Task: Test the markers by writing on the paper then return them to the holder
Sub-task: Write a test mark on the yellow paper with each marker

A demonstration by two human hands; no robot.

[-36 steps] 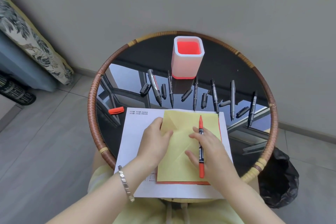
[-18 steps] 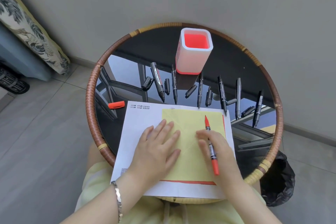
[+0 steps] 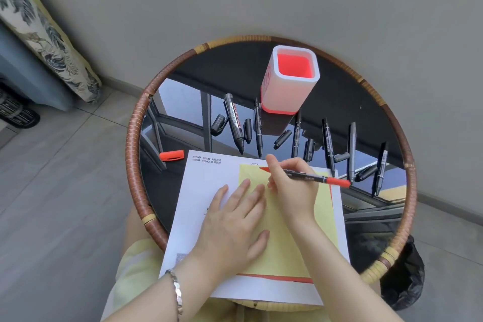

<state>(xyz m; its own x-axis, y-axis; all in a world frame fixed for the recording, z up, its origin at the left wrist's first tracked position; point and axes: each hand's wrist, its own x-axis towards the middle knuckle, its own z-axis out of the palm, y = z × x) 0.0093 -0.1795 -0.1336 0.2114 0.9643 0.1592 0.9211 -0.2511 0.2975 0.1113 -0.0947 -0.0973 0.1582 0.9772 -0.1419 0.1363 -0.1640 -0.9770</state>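
Note:
My right hand [image 3: 292,185] grips a red marker [image 3: 317,178], its tip touching the top left of the yellow paper [image 3: 285,251] and its red tail pointing right. My left hand [image 3: 232,227] lies flat, fingers apart, pressing the yellow paper and the white sheet [image 3: 198,206] under it. The white holder [image 3: 288,81] with a red inside stands empty at the back of the table. Several uncapped black markers [image 3: 234,123] and loose black caps [image 3: 218,124] lie in a row in front of it. A red cap [image 3: 171,155] lies left of the sheets.
The round table has a glossy black top and a woven rim [image 3: 133,138]; the sheets overhang its near edge. A grey wall stands right behind it. A black bag [image 3: 402,277] sits on the floor at the right, a patterned cushion [image 3: 44,31] at the left.
My right hand turned the red marker from pointing away to lying sideways and brought its tip to the yellow paper's top left. My left hand stayed flat on the sheets. The view shifted.

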